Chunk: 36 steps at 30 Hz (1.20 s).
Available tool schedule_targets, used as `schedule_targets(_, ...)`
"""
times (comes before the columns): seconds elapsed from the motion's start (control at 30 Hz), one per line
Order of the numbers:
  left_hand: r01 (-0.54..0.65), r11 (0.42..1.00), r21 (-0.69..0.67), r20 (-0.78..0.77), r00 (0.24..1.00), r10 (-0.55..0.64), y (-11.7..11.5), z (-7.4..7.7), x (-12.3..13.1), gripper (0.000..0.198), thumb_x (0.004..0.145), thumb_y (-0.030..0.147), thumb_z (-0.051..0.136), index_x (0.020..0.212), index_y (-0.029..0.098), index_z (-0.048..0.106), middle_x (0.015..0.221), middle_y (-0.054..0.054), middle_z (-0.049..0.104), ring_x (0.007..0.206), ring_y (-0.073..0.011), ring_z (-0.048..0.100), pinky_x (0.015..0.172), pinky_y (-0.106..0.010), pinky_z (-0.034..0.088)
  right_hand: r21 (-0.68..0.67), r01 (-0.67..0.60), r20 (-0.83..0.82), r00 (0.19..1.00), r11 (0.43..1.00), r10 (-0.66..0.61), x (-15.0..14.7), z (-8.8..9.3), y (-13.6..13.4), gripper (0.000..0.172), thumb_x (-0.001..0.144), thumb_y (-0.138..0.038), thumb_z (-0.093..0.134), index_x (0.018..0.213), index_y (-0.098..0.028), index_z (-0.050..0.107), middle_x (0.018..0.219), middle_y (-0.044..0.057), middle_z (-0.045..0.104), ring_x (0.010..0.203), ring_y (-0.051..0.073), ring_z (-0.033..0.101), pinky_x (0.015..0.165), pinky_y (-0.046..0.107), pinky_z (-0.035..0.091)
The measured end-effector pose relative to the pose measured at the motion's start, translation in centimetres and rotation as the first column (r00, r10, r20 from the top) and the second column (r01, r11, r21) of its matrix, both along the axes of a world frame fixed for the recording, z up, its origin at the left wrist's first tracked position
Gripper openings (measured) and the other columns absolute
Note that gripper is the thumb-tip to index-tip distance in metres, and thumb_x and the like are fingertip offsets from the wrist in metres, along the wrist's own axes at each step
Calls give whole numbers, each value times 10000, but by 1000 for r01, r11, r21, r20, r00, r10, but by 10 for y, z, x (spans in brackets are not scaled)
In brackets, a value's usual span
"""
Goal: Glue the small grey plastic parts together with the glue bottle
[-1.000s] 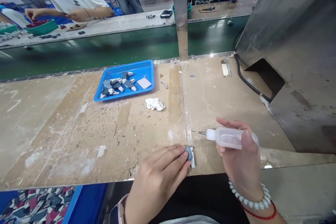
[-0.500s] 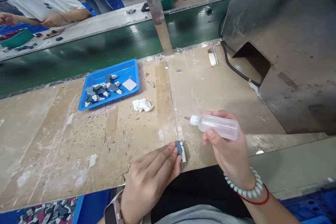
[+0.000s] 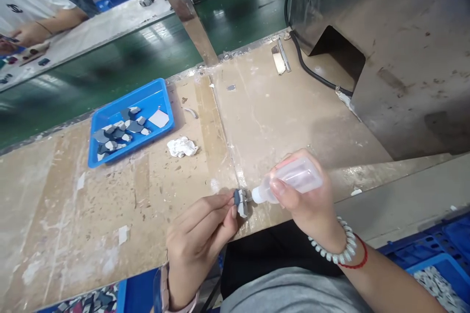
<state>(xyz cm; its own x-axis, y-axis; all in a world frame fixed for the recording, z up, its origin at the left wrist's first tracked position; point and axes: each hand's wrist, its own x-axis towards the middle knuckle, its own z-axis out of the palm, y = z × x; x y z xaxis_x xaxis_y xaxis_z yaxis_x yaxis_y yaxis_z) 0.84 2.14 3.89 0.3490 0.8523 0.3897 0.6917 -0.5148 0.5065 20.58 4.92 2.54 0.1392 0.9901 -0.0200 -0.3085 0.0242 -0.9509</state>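
Observation:
My left hand [image 3: 205,225] pinches a small dark blue and light grey piece [image 3: 242,204] between thumb and fingers, near the table's front edge. A translucent squeeze bottle [image 3: 298,176] with a white cap and thin nozzle lies in the grip of my right hand [image 3: 304,195]. It is tilted to the left, and its nozzle tip is at the grey side of the piece. Whether the tip touches the piece, I cannot tell. To the left, a blue tray [image 3: 168,102] holds several dark blue and pale pieces, with a crumpled white wad [image 3: 182,146] in front of it.
A metal housing [image 3: 396,68] with a black cable [image 3: 312,76] stands at the right. Behind the worktable runs a green conveyor belt [image 3: 147,54], crossed by a metal post [image 3: 191,14]. A co-worker's arm [image 3: 55,24] is at the far left. Bins of pieces [image 3: 93,301] sit below the table.
My right hand has brought the bottle left and down, its nozzle now at the piece. My left hand has turned the piece so more of its grey side shows. The view has shifted.

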Motion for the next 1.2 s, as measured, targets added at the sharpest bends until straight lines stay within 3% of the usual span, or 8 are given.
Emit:
schedule_targets(0.43,31,999,-34,89,996,-28,2,0,3,150,889,21,654,896,165,694,937,-46,741,895,-147,720,786,-240,578,57,-46,186,982,997,35,1,-2,-4,233,765,-300,821,789,-235,599,641,-56,617,536,100,577,471,188,485)
schedule_targets(0.67,17,999,-30,114,993,-13,5,-1,4,134,900,58,656,864,181,697,906,-49,751,849,-158,726,745,-259,585,58,-39,182,983,998,28,0,-1,-5,255,815,-393,790,803,-224,600,675,-32,625,461,99,541,422,231,435)
schedule_targets(1.2,4,998,-64,124,992,4,6,-2,2,138,919,112,646,829,191,714,875,-52,770,825,-180,743,726,-273,601,51,-41,139,990,998,33,-2,-7,-5,251,812,-383,800,812,-228,603,690,-47,618,490,86,523,446,220,415)
